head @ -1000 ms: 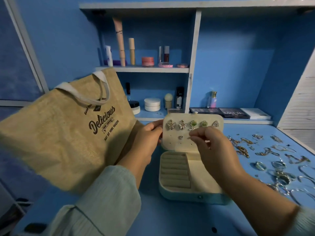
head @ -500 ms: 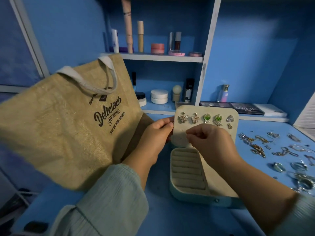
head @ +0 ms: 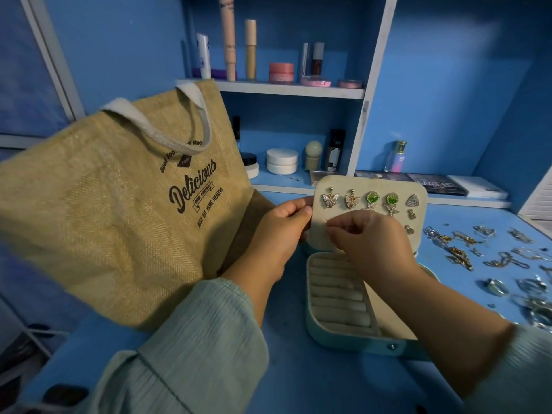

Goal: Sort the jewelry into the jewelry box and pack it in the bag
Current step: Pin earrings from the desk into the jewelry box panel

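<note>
From the head camera I see the jewelry box (head: 343,312) lying open on the blue table (head: 298,377), just right of centre, its ring-roll tray toward me and its cream lid panel (head: 370,186) standing up at twelve o'clock from the tray. My left hand (head: 280,231) grips the lid panel's left edge, fingers curled round it. My right hand (head: 367,237) is in front of the panel with thumb and fingertips drawn tight together against the panel's lower left area; they seem to pinch something tiny, though I cannot make out what it is. Along the panel's top row sit two butterfly earrings (head: 330,200), two green flower earrings (head: 372,200) and a silver triangle earring (head: 412,201), with two small studs (head: 411,214) below the triangle. At three o'clock from the box, loose jewelry (head: 460,252) lies scattered over the table. At nine o'clock, the burlap bag (head: 113,216) printed "Delicious" stands tilted, touching my left wrist. At twelve o'clock, shelves (head: 286,86) hold cosmetics.
</note>
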A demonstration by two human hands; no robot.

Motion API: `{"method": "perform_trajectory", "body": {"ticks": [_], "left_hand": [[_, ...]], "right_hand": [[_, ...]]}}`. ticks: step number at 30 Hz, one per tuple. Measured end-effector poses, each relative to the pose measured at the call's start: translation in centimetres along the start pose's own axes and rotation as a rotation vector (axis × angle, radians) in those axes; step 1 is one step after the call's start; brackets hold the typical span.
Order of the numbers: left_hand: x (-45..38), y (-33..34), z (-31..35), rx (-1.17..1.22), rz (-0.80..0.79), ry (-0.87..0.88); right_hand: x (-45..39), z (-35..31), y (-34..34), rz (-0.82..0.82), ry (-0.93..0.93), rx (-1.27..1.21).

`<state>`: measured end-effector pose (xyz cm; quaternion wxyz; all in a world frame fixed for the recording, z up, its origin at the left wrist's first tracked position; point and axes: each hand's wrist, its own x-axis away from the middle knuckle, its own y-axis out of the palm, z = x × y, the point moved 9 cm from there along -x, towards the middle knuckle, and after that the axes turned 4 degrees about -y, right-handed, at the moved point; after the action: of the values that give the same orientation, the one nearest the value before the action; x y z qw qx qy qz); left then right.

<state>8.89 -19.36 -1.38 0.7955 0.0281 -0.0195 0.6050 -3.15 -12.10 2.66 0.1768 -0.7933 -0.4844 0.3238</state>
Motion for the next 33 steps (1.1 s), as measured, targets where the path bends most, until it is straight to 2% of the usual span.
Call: {"method": "perform_trajectory", "body": {"ticks": [17, 33], "left_hand": [[1.4, 0.4, 1.1, 0.068, -0.064, 0.027], [1.7, 0.4, 1.3, 0.088, -0.062, 0.022]], "right_hand": [[0.7, 0.2, 0.2, 0.002, 0.082, -0.173], [1.0, 0.2, -0.1, 0.033, 0.095, -0.208]]}}
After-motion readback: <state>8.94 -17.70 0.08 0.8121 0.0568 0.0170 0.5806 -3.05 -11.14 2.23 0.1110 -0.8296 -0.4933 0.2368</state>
